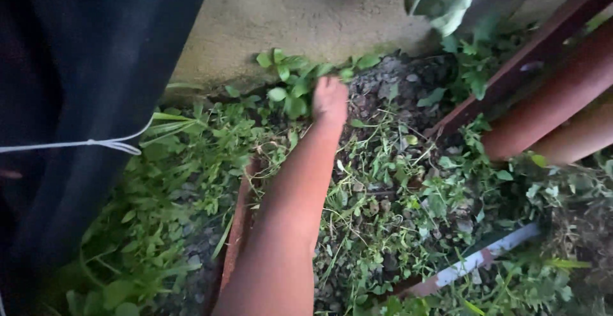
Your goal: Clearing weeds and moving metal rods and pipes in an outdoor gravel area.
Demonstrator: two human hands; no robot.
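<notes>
Far along the bed, by the wall [306, 16], one hand [330, 101] reaches into leafy weeds [290, 83]; its fingers curl into the leaves, the exact grip hidden. Gripping low at the stems would probably lift roots cleanly.

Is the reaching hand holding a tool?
No, the hand is bare, closed on the small leafy weeds by the concrete wall.
</notes>
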